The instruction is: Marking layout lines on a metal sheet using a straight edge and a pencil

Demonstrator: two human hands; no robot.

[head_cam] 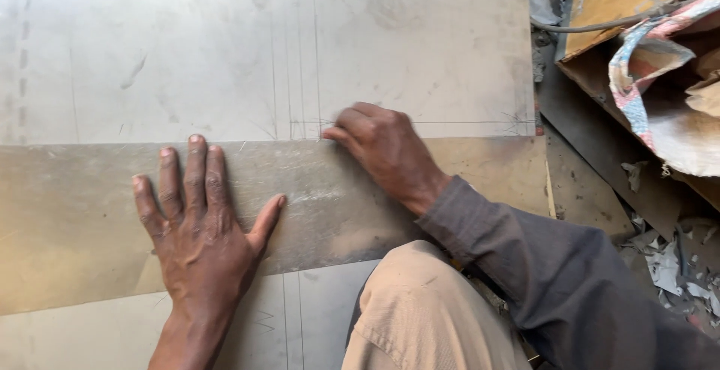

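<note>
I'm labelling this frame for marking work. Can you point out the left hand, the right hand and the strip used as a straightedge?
left hand (pixel 196 224): head view, back of the hand.
right hand (pixel 381 145): head view, knuckles.
strip (pixel 75 220): head view, bare flat face.

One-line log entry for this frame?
left hand: flat on straightedge strip | right hand: pinched at strip's top edge, tool unclear | metal sheet: scribed lines

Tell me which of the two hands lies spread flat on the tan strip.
The left hand: its palm and open fingers press flat on the tan strip. The right hand is curled instead, fingertips pinched at the strip's upper edge against the grey metal sheet.
</note>
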